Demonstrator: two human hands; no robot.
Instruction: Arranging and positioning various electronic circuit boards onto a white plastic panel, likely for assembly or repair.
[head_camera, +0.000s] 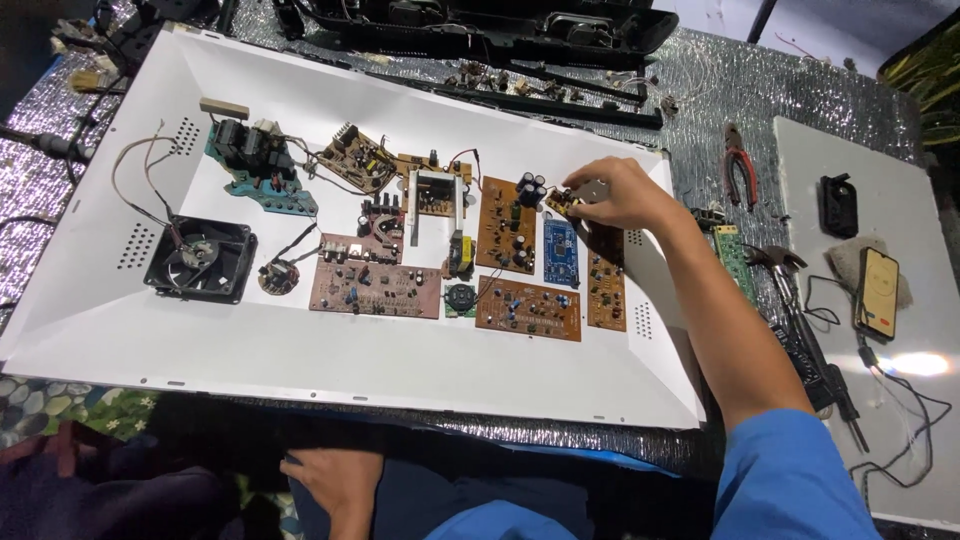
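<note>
Reaching across the white tray (100, 300), the right hand (612, 192) sits over a small brown circuit board (562, 203) near the tray's far right corner, fingers curled down and pinching at it. The board lies right under the fingertips, just beside a cluster of dark capacitors (531, 188) on a larger brown board (506, 226) and just above a blue board (561, 250). Most of the small board is covered by the fingers, so I can't tell whether it's actually lifted or only touched.

Left hand (333, 478) is well apart from all that, down at the near edge below the tray, resting palm-down on dark cloth, fingers loosely spread, holding nothing. Its wrist is cut off by the picture's bottom edge.

Right forearm runs diagonally from the blue sleeve (790, 480) at lower right up to the boards, wrist slightly bent, and hides part of a green board (733, 255) at the tray's right rim.

More boards fill the tray's middle, with a black fan (201, 258) on the left. Red-handled pliers (738, 162), a hammer (775, 262) and a phone (878, 293) lie off to the right. Fine components are too small to make out.
</note>
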